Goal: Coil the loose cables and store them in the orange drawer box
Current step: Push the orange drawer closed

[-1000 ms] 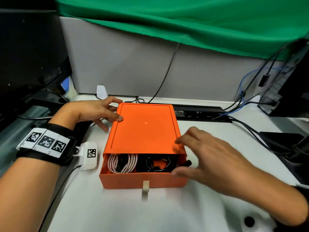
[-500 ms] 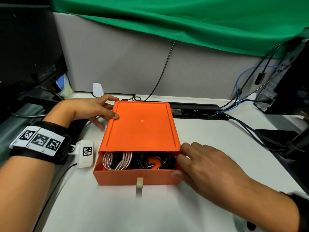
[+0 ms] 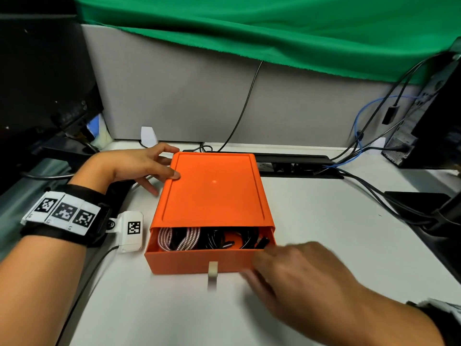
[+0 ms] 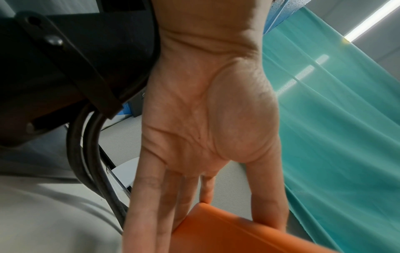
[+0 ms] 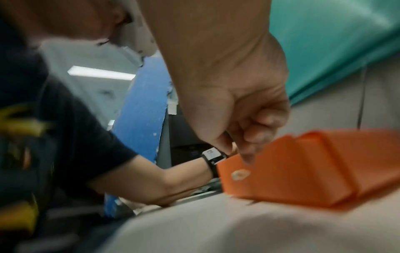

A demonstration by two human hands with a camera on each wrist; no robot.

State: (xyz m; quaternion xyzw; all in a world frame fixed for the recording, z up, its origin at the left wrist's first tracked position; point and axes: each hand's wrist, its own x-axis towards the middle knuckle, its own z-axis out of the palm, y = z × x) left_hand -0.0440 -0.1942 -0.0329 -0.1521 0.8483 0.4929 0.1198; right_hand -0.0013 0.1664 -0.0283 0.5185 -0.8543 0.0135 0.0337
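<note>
An orange drawer box is seen on the white desk, near the middle and closer to the back edge. Its drawer is pulled out a little way toward the front edge, and a small pale pull tab is stuck on the drawer's front wall. Inside the drawer, coiled cables are packed together — a pink-and-white braided cable at the left end and black cables beside it. The left hand is laid against the box's back left corner, with the fingers spread and mostly straight; the thumb is pressed on the top of the box and the other fingers are set along its left side. The right hand is blurred and is held at the drawer's front right corner, with its fingers bent down toward the front wall — it cannot be told if anything is gripped. A black wrist strap with square markers is worn on the left arm.
</note>
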